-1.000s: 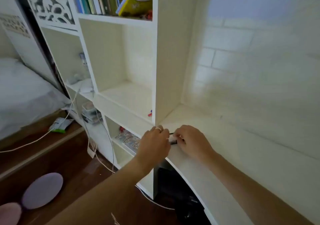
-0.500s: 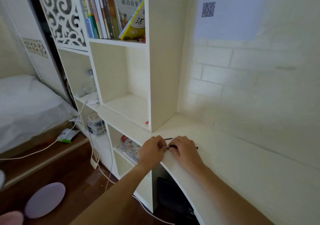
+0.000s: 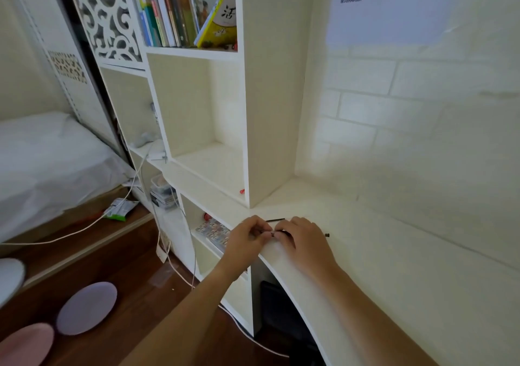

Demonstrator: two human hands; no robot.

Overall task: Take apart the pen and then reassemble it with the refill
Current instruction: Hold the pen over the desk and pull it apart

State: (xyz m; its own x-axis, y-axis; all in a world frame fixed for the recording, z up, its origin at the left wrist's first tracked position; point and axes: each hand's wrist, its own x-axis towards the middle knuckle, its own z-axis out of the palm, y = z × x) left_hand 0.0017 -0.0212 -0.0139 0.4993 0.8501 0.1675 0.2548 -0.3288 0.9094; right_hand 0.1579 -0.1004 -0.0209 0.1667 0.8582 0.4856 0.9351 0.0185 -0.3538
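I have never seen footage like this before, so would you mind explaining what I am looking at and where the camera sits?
There is no machine here: the picture comes from a camera worn on a person's head, looking down at their two bare hands. The left hand and right hand meet over the edge of a white desk, pinching a thin black pen between them. Its far end pokes out past the right hand. A thin black rod, perhaps the refill, shows just behind the fingers. A white bookshelf stands behind.
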